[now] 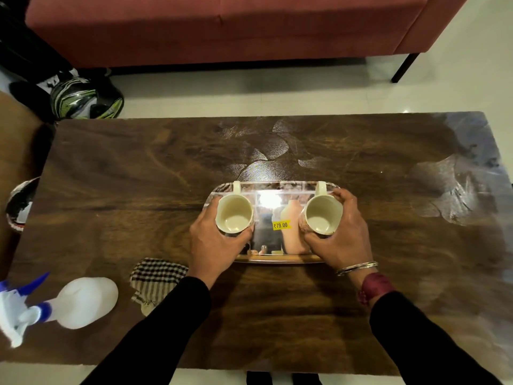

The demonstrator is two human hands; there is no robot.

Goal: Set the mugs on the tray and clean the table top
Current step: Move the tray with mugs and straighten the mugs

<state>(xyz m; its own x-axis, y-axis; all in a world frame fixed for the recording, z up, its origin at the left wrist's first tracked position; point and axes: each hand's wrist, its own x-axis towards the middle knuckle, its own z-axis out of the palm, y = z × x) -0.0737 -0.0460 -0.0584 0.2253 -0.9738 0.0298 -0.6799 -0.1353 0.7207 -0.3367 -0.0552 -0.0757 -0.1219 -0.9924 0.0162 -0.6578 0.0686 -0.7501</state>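
A shiny steel tray [273, 261] with a yellow price sticker lies at the middle of the dark wooden table [138, 176]. Two cream mugs stand upright on it, handles pointing away from me. My left hand [213, 243] wraps the left mug [235, 215] at the tray's left end. The right mug [322, 215], at the tray's right end, is gripped by my right hand [340, 237]. Both mugs look empty. A checked cloth [155, 282] lies on the table just left of my left forearm. A white spray bottle [80, 301] with a blue trigger lies on its side at the near left.
Wet smears [455, 184] shine on the table's far middle and right side. A red sofa [222, 29] stands beyond the table. Helmets sit on the floor: one at the far left [86, 98], another [20, 204] by the table's left edge.
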